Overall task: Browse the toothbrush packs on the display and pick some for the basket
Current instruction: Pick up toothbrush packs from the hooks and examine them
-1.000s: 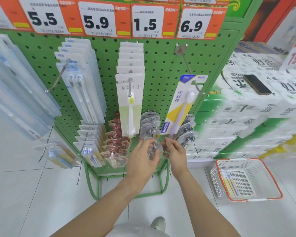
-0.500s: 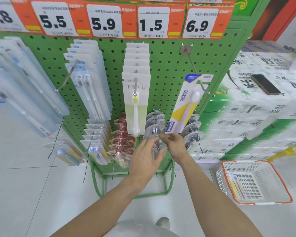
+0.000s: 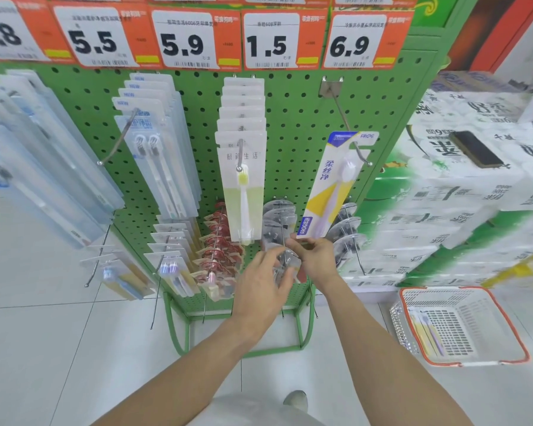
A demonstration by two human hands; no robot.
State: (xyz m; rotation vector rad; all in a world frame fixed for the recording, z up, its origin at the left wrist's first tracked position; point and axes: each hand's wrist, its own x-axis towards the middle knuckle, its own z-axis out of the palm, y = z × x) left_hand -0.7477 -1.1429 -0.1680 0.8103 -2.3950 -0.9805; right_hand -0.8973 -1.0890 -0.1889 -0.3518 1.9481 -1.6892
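Steady clear pack [image 3: 285, 265] gripped by left hand [image 3: 266, 282] and pinched by right hand [image 3: 316, 256] (hook [image 3: 282, 238] threads it), then slide straight off.

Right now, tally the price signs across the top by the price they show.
2.8 sign: 1
5.5 sign: 1
5.9 sign: 1
1.5 sign: 1
6.9 sign: 1
Total: 5

Both forearms reach forward, converging. The left hand [image 3: 266, 281] shows its back, fingers curled in a grip on a clear pack [image 3: 285, 265]; the right hand [image 3: 316, 256] pinches the same pack from the other side.
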